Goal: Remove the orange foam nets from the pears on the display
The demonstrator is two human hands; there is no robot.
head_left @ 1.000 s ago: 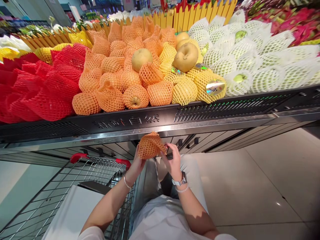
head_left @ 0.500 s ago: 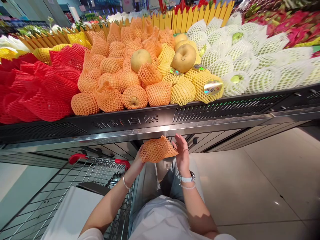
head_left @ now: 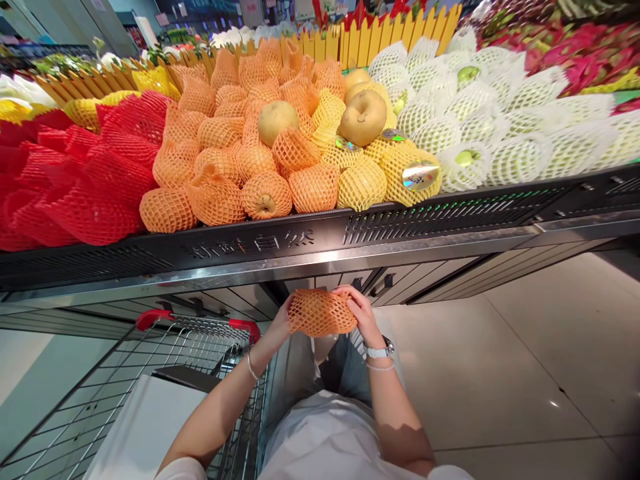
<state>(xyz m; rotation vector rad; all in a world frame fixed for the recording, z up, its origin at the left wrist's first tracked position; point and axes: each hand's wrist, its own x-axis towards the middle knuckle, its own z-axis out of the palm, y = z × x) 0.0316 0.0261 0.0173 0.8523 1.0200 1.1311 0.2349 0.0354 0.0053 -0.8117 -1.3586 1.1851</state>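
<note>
A fruit display is spread across the upper frame, with pears set among netted fruit; a wire shopping cart is parked at lower left, below the display's edge. The right hand, seen spread open a moment ago, has been closed back onto an orange foam net sleeve, its fingers curled over the mesh; the sleeve is held stretched between both hands, just above the cart's far end; its other side is gripped by the left hand, though those fingers appear partly hidden behind the mesh.
</note>
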